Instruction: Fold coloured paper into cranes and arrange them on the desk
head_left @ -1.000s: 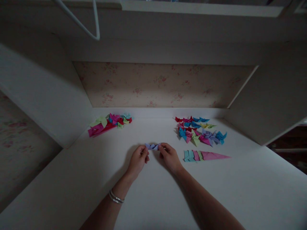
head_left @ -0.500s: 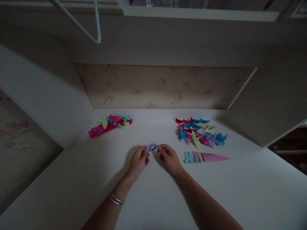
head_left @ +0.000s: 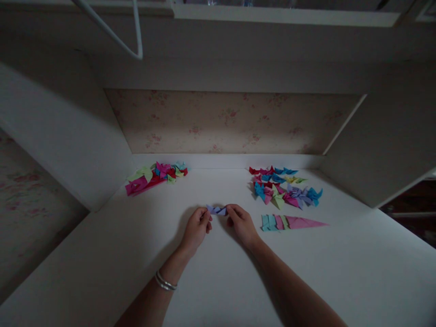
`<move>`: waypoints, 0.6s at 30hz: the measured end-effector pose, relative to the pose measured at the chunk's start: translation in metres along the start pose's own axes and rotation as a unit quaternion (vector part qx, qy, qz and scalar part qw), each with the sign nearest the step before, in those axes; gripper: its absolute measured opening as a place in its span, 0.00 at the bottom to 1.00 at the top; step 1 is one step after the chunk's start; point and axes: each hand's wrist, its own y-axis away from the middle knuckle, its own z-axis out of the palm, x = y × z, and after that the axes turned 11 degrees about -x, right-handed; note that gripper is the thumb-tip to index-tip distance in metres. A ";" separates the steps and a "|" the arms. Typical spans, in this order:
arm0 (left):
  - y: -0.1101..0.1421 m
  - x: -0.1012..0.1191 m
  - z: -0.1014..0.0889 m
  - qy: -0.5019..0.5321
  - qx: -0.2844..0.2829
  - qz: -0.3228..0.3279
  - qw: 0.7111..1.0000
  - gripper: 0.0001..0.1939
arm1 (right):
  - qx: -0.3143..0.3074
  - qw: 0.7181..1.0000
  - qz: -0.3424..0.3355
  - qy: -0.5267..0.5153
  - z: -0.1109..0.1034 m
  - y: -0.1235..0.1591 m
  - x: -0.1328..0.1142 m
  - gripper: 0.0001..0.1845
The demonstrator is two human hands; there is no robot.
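Observation:
A small folded purple paper piece (head_left: 217, 210) is stretched between my two hands, just above the white tabletop. My left hand (head_left: 198, 225) pinches its left end between thumb and fingers. At the right end, my right hand (head_left: 241, 222) grips the paper the same way. Folds show as pointed flaps along its middle; both tips are hidden under my fingers. To the right of my right hand lies a long pointed pink paper (head_left: 304, 223) with teal, pink and green folded pieces overlapping at its wide end.
Colourful folded papers (head_left: 163, 170) lie in a heap at the back left. Several folded paper pieces (head_left: 277, 198) in blue, red, purple and green sit at the back right. White side panels and an overhead shelf (head_left: 238, 75) enclose the tabletop. A white cable (head_left: 112, 36) hangs at upper left.
The purple paper has turned slightly between my fingers, and its pointed flaps show more clearly. Both hands stay in nearly the same place. The view has shifted very slightly.

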 end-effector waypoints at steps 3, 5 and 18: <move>0.000 0.001 0.001 0.007 0.001 -0.001 1.000 0.22 | 0.002 1.000 0.001 0.006 0.000 0.000 0.001 0.21; -0.001 0.000 0.001 0.010 0.002 -0.003 1.000 0.22 | 0.003 1.000 0.005 0.007 0.000 0.000 0.002 0.22; 0.000 0.000 0.001 -0.003 -0.002 0.000 1.000 0.20 | -0.141 0.989 0.041 0.023 -0.025 -0.016 -0.016 0.19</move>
